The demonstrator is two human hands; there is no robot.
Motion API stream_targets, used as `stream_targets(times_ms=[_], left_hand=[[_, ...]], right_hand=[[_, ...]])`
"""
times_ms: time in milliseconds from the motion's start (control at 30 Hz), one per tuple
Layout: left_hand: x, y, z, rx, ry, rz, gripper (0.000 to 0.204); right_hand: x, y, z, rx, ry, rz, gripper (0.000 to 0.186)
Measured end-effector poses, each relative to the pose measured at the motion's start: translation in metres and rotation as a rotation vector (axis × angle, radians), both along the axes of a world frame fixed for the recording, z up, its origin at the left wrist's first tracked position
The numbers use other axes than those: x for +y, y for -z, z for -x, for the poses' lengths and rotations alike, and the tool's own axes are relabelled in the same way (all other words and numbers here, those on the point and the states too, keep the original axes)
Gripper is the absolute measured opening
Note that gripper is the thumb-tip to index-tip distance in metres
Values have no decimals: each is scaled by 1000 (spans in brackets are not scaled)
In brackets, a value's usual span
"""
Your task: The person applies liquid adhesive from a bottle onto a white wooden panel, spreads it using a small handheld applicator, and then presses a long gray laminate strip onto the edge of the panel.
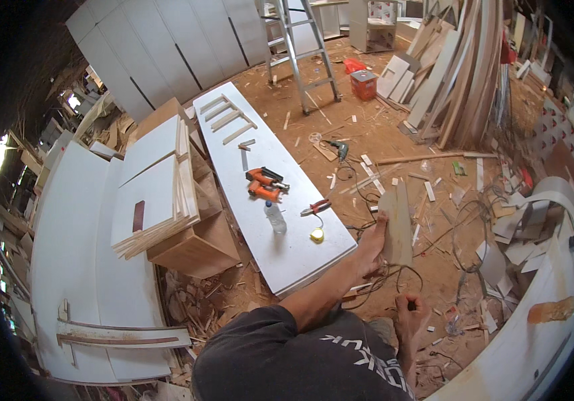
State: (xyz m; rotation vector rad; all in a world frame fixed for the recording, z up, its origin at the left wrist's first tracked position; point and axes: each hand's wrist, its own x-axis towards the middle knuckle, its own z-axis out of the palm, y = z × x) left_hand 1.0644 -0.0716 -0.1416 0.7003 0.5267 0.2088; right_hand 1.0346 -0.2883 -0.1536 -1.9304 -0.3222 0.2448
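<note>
My left hand (374,244) reaches forward and grips the left edge of a short, flat wooden board (399,230), holding it upright above the floor. The board seems to be made of two pieces lying side by side. Lower down, close to my body, my right hand (412,315) is curled with thumb and fingers drawn together in a ring. Whatever it may hold is too small to make out. Left of my left forearm, a long white panel (293,257) carries red-handled pliers (315,207), a yellow tape measure (317,234), a clear plastic bottle (275,219) and an orange nail gun (265,185).
A green drill (339,148) lies on the sawdust-strewn floor, its dark cord (367,194) running toward my left hand. Beyond stand a stepladder (300,50) and a red bucket (364,85). Long boards (464,80) lean at the right. Stacked panels (156,194) fill the left.
</note>
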Motion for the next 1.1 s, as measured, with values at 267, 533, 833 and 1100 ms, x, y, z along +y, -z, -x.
stream_targets(times_ms=[267, 533, 833, 1100], left_hand=[[-106, -34, -141, -271, 9, 268, 52], [-221, -32, -220, -215, 525, -96, 44], [-287, -51, -340, -182, 767, 44, 30], [-402, 20, -474, -611, 1663, -403, 34]], right_hand=[[-81, -24, -148, 101, -143, -199, 44], [-169, -6, -249, -171, 289, -195, 53], [-225, -86, -312, -29, 361, -864, 60], [-290, -73, -394, -498, 1253, -841, 42]])
